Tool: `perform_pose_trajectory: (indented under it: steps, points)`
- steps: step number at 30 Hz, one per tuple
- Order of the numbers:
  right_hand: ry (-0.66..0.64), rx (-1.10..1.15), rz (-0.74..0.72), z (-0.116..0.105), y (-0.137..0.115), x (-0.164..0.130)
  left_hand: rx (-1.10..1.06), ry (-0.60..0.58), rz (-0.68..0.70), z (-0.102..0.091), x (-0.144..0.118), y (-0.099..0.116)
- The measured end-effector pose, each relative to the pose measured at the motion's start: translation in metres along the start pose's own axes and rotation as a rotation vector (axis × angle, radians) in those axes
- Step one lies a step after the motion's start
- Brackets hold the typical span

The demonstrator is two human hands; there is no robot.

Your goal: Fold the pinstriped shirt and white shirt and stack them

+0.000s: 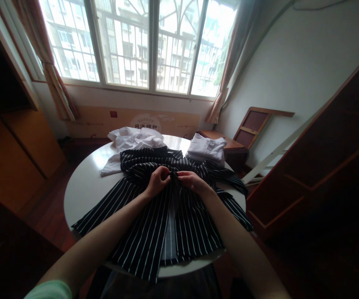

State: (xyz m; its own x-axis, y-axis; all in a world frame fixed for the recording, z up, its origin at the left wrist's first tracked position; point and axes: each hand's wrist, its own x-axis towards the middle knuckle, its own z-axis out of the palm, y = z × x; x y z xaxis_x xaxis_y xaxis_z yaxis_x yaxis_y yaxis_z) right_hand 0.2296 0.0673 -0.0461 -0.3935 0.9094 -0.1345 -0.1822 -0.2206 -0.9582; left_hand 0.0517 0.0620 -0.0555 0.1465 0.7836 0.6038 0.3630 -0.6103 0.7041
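Two hands on one black striped shirt, and both are working right at its middle front! My left hand has its fingers pinched narrow on the dark cloth; my right hand comes in from the other side, fingers closed on the facing edge, the two nearly meeting. What sits between those fingertips is too small and dark for me to tell. Below my grip the front parts, showing a strip of greyish inside cloth. The shirt lies spread over the round white table, one sleeve out to each side, its lower left front dipping past the near rim. Beyond the collar, to the left, a loose white heap of cloth; to the right, a neat white folded stack just beside the stripes. Bright light pours through the barred window, and a wooden chair stands behind the stack.
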Motion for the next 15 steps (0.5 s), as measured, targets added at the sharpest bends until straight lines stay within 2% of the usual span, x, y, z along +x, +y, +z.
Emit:
perform_pose_trajectory:
  steps: [3,9,15]
  points:
    - [-0.033,-0.021,-0.021,-0.0005,-0.0012,-0.0019,0.005,0.016,-0.003,-0.0004,0.0002,0.0012]
    - [0.094,0.04,-0.032,0.0005,-0.0006,-0.0002,-0.005,0.012,-0.003,0.0003,0.0004,-0.0002]
    - [0.118,0.007,0.008,-0.0003,-0.0007,-0.0013,-0.007,0.006,-0.009,0.001,0.0004,-0.0022]
